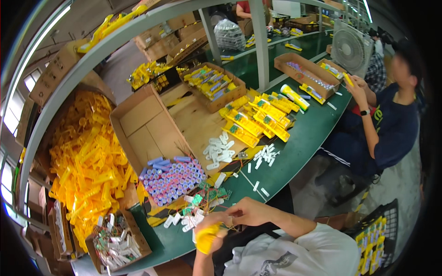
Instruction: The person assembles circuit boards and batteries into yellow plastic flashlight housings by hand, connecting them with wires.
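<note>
A yellow plastic housing (pixel 206 238) is gripped in my left hand (pixel 218 233), close to my body at the table's near edge. My right hand (pixel 248 211) comes in from the right and meets it, thumb and fingertips pinched together over the housing's end. Whatever lies between those fingertips is too small to make out; thin wires show close by. Just beyond the hands lie small white plastic parts (pixel 188 221) and green circuit boards (pixel 198 199) with red wires. Farther off, a cardboard box holds purple-wrapped battery cells (pixel 173 181) standing upright, with several lying on top.
A heap of yellow housings (pixel 92 161) fills the left side, above a box of wired white parts (pixel 117 244). Partly filled yellow housings (pixel 258 117) lie stacked ahead, near white clips (pixel 218 150). At the right a co-worker (pixel 391 115) sits holding a yellow piece. A metal post (pixel 260 46) rises beyond.
</note>
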The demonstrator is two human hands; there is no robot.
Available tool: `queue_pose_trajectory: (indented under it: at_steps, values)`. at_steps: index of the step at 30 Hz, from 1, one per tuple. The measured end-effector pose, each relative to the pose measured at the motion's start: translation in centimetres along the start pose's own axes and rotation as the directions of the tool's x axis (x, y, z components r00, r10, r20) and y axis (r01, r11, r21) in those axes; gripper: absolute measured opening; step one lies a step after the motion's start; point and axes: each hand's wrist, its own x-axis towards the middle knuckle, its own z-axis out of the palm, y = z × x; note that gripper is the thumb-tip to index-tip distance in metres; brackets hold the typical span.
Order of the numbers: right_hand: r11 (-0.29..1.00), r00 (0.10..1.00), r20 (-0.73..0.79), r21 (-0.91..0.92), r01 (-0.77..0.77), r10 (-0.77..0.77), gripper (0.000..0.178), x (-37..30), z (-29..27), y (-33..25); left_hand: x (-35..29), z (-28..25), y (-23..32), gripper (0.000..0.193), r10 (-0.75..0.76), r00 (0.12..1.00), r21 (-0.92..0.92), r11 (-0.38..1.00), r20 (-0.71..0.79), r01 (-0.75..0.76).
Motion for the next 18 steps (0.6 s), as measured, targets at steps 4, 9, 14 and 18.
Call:
queue_pose_trajectory:
  at_steps: [4, 9, 14, 18]
  values:
    - [0.920, 0.997, 0.063, 0.388, -0.060, 0.039, 0.049, 0.0, 0.4, 0.3, -0.9, 2.7, -0.6, 0.043, 0.071, 0.966, -0.229, 0.965, -0.250, -0.130]
    - [0.906, 0.997, 0.064, 0.422, 0.016, -0.047, 0.045, -0.4, 1.3, 1.2, -0.6, 2.4, -1.3, 0.038, -0.115, 0.768, -0.340, 0.930, -0.630, -0.139]
    - [0.839, 0.993, 0.084, 0.544, 0.027, -0.087, 0.042, -0.5, 2.5, 1.4, -1.1, 2.3, -0.4, 0.039, -0.039, 0.832, -0.410, 0.883, -0.553, -0.230]
    - [0.895, 0.996, -0.091, 0.443, 0.058, -0.019, 0.040, -1.0, 3.3, -0.5, -1.5, 2.1, -0.7, 0.045, 0.051, 0.884, -0.331, 0.916, -0.465, -0.227]
